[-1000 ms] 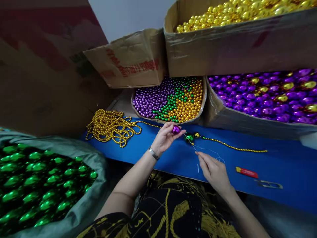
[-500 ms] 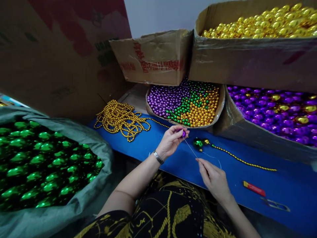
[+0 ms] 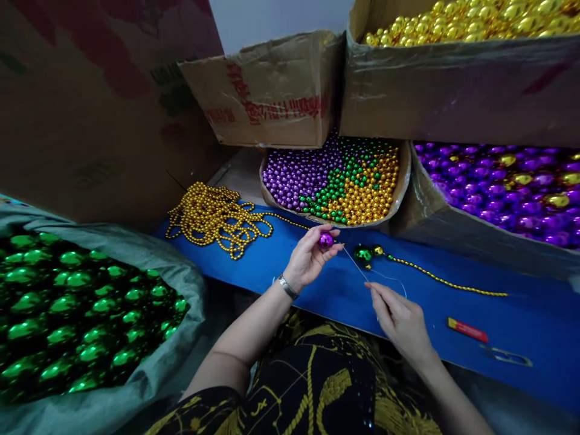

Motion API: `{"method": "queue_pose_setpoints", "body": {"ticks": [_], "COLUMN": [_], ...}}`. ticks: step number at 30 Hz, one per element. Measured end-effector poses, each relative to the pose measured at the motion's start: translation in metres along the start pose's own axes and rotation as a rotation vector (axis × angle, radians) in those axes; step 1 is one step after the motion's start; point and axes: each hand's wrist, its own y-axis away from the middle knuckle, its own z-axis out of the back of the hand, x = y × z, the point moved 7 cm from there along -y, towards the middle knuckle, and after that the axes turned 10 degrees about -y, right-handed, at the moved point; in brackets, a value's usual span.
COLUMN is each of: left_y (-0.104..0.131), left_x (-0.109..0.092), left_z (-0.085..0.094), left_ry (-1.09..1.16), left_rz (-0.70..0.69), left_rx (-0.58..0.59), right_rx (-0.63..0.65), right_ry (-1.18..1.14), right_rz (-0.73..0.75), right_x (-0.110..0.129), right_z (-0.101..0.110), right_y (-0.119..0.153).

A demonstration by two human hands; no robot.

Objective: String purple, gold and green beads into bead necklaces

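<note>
In my left hand (image 3: 310, 258), fingers curled round it, is a shiny purple bead (image 3: 325, 240). A thin pale thread (image 3: 355, 264) runs taut from beside that bead to the pinched fingers of my right hand (image 3: 399, 320). Just right of my left hand, a large green bead (image 3: 362, 254) lies on the blue tabletop with a smaller gold bead (image 3: 377, 249) against it. From there a string of tiny gold beads (image 3: 446, 281) stretches right. Behind my left hand, a gold bead strand leads to a heaped pile of gold bead strings (image 3: 217, 214).
A box of small purple, green and gold beads (image 3: 335, 181) stands behind my hands. Purple beads (image 3: 489, 190) fill a carton at right, gold ones (image 3: 453, 24) a carton above. A sack (image 3: 190, 284) of green balls is at left. Small scissors (image 3: 506, 355) and a red-yellow object (image 3: 467, 330) lie right.
My left fingers have opened somewhat, so more of the purple bead shows, and it sits slightly further left. My right hand has shifted slightly right, the thread still taut. The view has tilted slightly.
</note>
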Motion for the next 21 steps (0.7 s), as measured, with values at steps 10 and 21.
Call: {"method": "queue_pose_setpoints", "body": {"ticks": [10,21], "left_y": [0.0,-0.003], "left_x": [0.006,0.017], "left_z": [0.002,-0.008], "left_ry": [0.026,0.08], "left_rz": [0.029,0.119], "left_rx": [-0.006,0.019], "right_rx": [0.031,0.033], "right_ry": [0.081,0.127], "right_rz": [-0.003,0.023], "right_x": [-0.011,-0.013], "right_z": [-0.005,-0.009], "right_y": [0.008,0.009]}}
